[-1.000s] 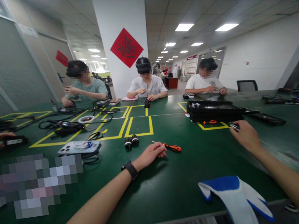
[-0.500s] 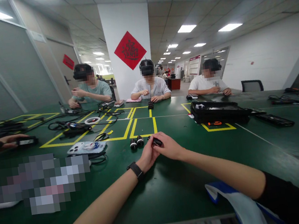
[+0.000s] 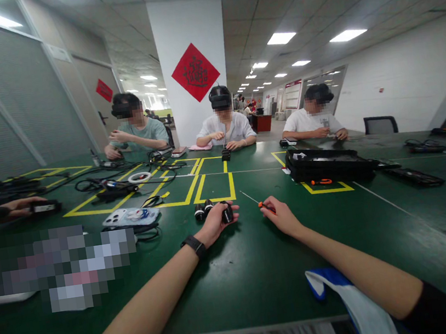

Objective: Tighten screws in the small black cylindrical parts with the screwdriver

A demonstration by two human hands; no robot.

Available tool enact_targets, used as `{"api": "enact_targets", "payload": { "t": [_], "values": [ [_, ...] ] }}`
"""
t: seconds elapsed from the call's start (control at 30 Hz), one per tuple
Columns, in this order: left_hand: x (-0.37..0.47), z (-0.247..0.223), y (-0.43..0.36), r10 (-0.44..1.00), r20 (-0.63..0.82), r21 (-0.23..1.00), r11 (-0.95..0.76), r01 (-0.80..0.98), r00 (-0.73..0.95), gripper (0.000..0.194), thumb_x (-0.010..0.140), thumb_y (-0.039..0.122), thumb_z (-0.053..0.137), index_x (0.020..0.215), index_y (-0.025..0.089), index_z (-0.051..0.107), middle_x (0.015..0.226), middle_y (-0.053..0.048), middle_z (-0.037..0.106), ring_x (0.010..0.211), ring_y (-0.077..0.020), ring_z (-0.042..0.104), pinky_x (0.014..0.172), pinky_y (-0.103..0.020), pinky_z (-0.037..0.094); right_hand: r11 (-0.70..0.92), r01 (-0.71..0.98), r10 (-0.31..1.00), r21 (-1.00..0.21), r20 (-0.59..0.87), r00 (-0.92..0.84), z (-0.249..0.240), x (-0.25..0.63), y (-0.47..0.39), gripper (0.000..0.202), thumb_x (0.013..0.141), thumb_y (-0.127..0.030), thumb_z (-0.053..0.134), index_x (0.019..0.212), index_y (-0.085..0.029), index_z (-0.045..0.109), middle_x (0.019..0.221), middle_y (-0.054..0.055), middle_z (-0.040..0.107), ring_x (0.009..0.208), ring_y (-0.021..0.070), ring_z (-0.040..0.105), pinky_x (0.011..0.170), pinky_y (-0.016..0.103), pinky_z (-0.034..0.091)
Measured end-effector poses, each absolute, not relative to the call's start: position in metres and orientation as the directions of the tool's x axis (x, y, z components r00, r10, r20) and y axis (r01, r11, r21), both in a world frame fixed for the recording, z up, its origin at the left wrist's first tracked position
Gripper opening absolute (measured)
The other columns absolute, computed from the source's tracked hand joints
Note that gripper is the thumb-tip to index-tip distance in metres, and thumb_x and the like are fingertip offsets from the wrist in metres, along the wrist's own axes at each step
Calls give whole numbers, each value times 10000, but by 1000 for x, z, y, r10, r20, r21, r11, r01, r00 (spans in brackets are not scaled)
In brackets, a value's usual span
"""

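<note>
My left hand (image 3: 216, 219) is wrapped around a short black cylindrical part (image 3: 227, 213), holding it just above the green table. Two similar black cylinders with white bands (image 3: 199, 212) stand on the table right beside that hand, partly behind its fingers. In my right hand (image 3: 280, 217) is a screwdriver (image 3: 260, 205) with an orange and black handle, gripped between thumb and fingers. Its thin metal shaft points up and to the left, apart from the black part.
A phone (image 3: 130, 217) lies left of the cylinders, with cables behind it. At the right are a long black case (image 3: 330, 163) and an orange-handled tool (image 3: 321, 181). Blue and white cloth (image 3: 348, 293) lies near my right forearm. Several people sit around the table.
My hands were together around the black part and have moved apart. The right hand has gone to the right, and the screwdriver in it now shows. The left still holds the part.
</note>
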State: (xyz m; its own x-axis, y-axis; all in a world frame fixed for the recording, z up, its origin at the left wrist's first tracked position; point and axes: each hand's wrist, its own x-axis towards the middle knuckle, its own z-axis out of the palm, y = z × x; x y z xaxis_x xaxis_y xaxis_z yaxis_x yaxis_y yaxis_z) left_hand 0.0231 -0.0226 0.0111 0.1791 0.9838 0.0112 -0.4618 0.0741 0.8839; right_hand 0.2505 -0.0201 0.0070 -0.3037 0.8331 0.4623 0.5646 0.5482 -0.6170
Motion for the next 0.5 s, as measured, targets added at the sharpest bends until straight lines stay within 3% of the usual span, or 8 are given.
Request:
{"api": "enact_targets", "payload": {
  "t": [0.13,0.33,0.5],
  "values": [
    [25,9,-21,990,28,891,39,-453,140,220,805,232,440,970,120,535,854,-83,633,618,-123,613,633,-292,520,542,411,833,-734,400,-383,13,242,-30,206,810,-389,460,866,-193,491,661,-29,536,579,117,488,572,240,374],
    [28,5,-16,991,34,894,29,-446,131,342,836,419,401,950,128,538,769,-56,611,583,-116,601,604,-273,512,567,450,819,-690,413,-398,14,234,-40,180,796,-376,475,828,-200,499,599,-47,495,540,109,445,551,230,338],
    [28,2,-14,990,72,908,-13,-418,125,352,828,441,415,957,138,537,785,-48,607,590,-105,603,602,-251,507,593,474,802,-651,427,-417,15,237,-38,177,796,-370,476,832,-199,505,586,-49,481,534,106,426,549,224,325]
  ]
}}
